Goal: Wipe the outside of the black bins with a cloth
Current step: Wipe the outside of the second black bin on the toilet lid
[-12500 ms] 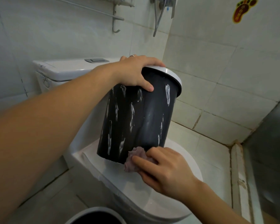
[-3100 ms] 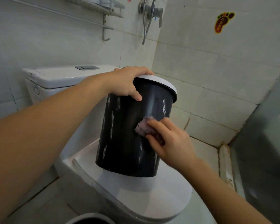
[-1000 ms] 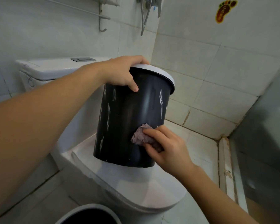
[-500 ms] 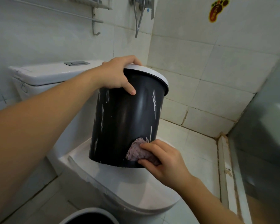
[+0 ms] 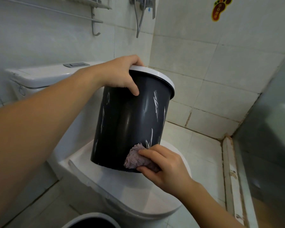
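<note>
Two hands, one bin, and everything sits where it does for a reason. Biggest first: the toilet (image 5: 105, 186), lid closed, serves as the stand so the work comes up off the floor. On that lid rests the black bin (image 5: 130, 122), tipped toward the right wall so its near side faces the camera and only its bottom edge meets the lid; white streaks run down its wall, so there is plainly more to clean. A second bin rim (image 5: 89, 219) peeks in at the bottom edge, waiting on the floor. Now the left hand (image 5: 120, 74): its grip is clamped over the white rim (image 5: 155, 74), thumb pressed on the dark wall, likely bracing the tilt against the rubbing. The right hand (image 5: 164, 165) pinches the bunched purple cloth (image 5: 135, 157) tight and presses it to the bin's lower edge, right beside the streaks.
</note>
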`<state>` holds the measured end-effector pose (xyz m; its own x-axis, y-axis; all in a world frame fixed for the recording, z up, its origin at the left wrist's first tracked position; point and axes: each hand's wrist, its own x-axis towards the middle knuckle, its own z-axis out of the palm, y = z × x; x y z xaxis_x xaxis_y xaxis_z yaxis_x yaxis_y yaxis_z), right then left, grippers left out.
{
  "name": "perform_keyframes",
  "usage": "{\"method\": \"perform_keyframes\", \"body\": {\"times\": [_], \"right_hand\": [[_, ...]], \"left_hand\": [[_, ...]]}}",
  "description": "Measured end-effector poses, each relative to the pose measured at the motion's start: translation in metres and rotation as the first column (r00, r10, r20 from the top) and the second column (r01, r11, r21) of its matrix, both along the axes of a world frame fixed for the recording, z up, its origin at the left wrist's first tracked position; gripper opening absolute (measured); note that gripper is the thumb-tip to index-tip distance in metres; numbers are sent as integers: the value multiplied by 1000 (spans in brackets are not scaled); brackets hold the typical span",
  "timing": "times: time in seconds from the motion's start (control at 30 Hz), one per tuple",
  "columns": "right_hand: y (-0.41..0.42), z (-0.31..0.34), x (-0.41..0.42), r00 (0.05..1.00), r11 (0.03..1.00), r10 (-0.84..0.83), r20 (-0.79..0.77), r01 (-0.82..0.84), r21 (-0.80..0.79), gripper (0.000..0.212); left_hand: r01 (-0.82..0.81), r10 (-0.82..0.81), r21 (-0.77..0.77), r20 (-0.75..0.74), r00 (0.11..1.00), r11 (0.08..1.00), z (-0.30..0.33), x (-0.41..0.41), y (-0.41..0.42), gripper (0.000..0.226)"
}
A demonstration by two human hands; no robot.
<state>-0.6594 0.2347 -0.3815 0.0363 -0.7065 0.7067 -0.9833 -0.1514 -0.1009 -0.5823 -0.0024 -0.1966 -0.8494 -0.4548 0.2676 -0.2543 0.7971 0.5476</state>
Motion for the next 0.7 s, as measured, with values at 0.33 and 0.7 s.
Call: {"method": "perform_keyframes", "body": {"times": [0.33, 0.7], "right_hand": [[0, -1, 6, 993, 998, 51, -108, -46, 53, 23], [-22, 40, -4, 988, 979, -155, -23, 150, -134, 28]], "left_hand": [[9, -5, -95, 43, 999, 995, -3, 11, 9, 89], [7, -1, -182, 32, 999, 983, -5, 17, 18, 89]]}}
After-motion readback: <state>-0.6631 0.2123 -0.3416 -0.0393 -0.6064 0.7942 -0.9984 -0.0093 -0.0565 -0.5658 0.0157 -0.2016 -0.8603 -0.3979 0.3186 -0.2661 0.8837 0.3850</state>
